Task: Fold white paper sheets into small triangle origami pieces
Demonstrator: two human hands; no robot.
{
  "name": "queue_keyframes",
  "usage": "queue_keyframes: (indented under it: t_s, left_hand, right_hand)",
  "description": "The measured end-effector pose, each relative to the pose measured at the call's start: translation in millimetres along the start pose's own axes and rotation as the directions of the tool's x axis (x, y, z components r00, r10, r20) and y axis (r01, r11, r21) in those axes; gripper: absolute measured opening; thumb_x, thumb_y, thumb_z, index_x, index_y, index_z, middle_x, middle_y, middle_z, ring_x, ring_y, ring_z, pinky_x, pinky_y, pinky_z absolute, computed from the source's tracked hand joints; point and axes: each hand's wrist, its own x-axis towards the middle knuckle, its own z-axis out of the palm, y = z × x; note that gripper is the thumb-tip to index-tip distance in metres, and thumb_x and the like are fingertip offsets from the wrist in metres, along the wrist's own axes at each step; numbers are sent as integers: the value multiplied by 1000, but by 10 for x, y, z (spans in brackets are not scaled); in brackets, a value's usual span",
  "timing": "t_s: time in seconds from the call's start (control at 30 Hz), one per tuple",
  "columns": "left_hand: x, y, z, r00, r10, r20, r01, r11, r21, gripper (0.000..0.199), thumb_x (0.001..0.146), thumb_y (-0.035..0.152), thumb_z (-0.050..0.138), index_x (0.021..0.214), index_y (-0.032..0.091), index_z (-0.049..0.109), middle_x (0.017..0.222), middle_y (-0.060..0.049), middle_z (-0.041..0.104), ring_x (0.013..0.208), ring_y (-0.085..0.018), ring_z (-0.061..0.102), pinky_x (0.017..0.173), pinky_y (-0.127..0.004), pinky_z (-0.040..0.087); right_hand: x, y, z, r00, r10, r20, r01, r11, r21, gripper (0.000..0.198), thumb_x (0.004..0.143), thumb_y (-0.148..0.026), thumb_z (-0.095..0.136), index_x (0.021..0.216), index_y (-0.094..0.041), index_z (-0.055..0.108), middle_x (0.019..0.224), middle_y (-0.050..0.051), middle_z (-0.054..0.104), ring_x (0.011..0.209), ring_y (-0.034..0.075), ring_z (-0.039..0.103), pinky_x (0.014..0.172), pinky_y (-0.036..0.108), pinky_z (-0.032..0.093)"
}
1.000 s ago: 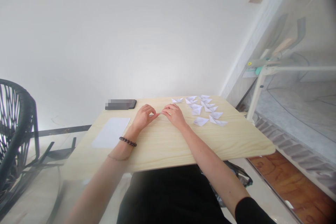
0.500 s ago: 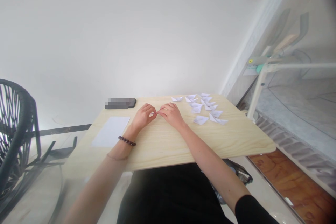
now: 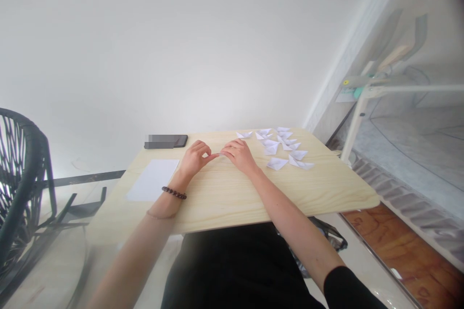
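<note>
Above the middle of the table, my right hand (image 3: 238, 154) pinches a small folded piece of white paper (image 3: 222, 154), which is mostly hidden by the fingers. My left hand (image 3: 196, 157) meets it from the other side, its fingers curled and its thumb stretched along the paper's edge. Several white folded paper boats (image 3: 278, 163) stand to the right of my hands. A flat white sheet of paper (image 3: 154, 178) lies left of my left wrist, which wears a dark beaded bracelet (image 3: 174, 193).
The pale wooden table (image 3: 224, 207) stands against a white wall. A black phone (image 3: 180, 141), partly blurred out, lies at its back left. A dark woven chair (image 3: 34, 169) is on the left. A white metal frame (image 3: 357, 125) stands on the right.
My left index finger has drawn back from the fingertips, and the left thumb now reaches further right toward the paper. The right hand has barely moved.
</note>
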Motion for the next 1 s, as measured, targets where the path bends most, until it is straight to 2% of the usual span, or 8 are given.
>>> queue_keyframes:
  t_s: [0.33,0.43,0.53,0.67,0.8,0.9,1.0]
  left_hand:
    - [-37,-102,-13,1000,7,-2,-7,996,90,32,76,40,51,54,18,41,56,0,45,63,-14,44,58,-26,37]
    - [-28,-66,-1,1000,-16,13,14,993,120,29,75,41,52,59,18,45,61,-1,48,66,-15,45,61,-27,37]
    - [-10,-10,4,999,-50,20,47,990,131,20,76,38,52,73,19,52,73,-3,53,73,-16,47,65,-28,38]
    - [-4,3,-5,993,-12,119,1,996,94,9,78,23,48,81,20,55,80,-4,55,79,-17,49,71,-29,39]
    - [-32,-72,-3,986,-40,163,22,994,109,12,73,13,47,78,19,56,81,-5,55,80,-18,49,73,-31,40]
    - [-62,-118,0,969,-39,245,18,996,86,15,68,14,49,78,20,58,88,-5,55,83,-19,49,75,-33,40]
    - [-81,-124,-5,940,-35,338,22,999,42,18,66,20,51,83,21,57,92,-5,56,86,-20,50,78,-33,40]
  right_hand:
    - [-28,85,-36,999,42,-9,-42,999,26,18,81,-28,48,83,-23,65,86,3,60,86,17,45,79,31,32]
    - [-18,57,-13,1000,23,2,-23,999,24,17,80,-29,49,82,-23,65,85,3,60,86,17,45,79,31,33]
    - [-4,5,19,1000,14,10,-15,999,40,16,80,-28,50,82,-23,66,85,3,59,86,16,46,79,30,33]
    - [-23,5,39,998,56,-21,-54,995,87,15,78,-29,52,85,-23,64,87,3,59,88,16,47,82,29,35]
    - [-79,112,75,971,223,-81,-214,971,101,27,73,-37,57,94,-20,59,97,5,56,93,17,48,84,30,35]
    - [-112,200,122,967,252,46,-255,964,74,19,76,-35,52,82,-19,62,87,5,59,88,16,50,84,32,34]
    - [-123,242,161,957,272,101,-275,961,24,14,75,-30,54,79,-19,63,86,5,59,87,16,51,82,32,35]
